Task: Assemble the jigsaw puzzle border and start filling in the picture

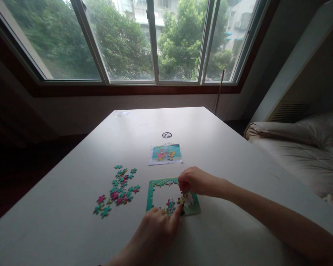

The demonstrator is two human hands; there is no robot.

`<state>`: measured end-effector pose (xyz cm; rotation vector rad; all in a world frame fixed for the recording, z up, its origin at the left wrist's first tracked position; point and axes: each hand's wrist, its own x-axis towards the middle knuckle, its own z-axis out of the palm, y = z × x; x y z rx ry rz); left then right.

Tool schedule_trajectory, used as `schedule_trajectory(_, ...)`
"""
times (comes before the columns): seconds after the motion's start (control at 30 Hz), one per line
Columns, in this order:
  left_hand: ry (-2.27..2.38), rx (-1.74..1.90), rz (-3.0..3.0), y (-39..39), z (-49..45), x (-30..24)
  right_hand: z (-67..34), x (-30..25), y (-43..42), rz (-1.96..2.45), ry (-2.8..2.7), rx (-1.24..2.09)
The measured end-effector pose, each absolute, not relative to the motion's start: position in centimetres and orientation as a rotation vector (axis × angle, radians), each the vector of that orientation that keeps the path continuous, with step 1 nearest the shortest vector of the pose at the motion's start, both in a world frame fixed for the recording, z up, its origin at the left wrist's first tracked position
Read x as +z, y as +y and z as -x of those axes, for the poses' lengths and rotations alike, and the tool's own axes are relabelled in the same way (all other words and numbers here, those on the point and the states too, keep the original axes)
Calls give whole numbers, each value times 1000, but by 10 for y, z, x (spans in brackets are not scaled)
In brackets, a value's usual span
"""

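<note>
A partly assembled jigsaw puzzle (150, 195) lies on the white table, its green and teal border joined around a bare middle. My left hand (159, 225) rests at the puzzle's near edge, index finger stretched out and its tip touching yellow and dark pieces inside the lower border. Over the right part of the puzzle, my right hand (192, 181) is closed in a pinch, with a small puzzle piece (185, 194) at its fingertips, mostly hidden. Loose puzzle pieces (123, 186), teal, pink and yellow, lie in a heap to the left.
Beyond the puzzle lies a cartoon reference picture (166, 153) on paper, with a round black-and-white mark (167, 135) farther back. A clear plastic sheet (121, 113) is at the table's far left corner. A padded sofa (288, 147) stands at the right, and windows (133, 44) line the back.
</note>
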<state>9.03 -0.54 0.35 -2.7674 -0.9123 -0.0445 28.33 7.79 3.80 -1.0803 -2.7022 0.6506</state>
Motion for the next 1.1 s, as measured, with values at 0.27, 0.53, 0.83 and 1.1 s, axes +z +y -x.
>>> schedule_trajectory(0.27,-919,-40,2785,-6,-89,1,-283,38,79,1071,-2713,636)
schedule_trajectory(0.53,-942,-8,2782,-5,-89,2,-283,38,78,1077,-2718,655)
schedule_trajectory(0.83,-939,32,2797,-5,-91,5,-283,40,79,1086,-2723,644)
schedule_trajectory(1.1,-942,31,2791,-6,-91,5,-282,40,79,1093,-2717,671)
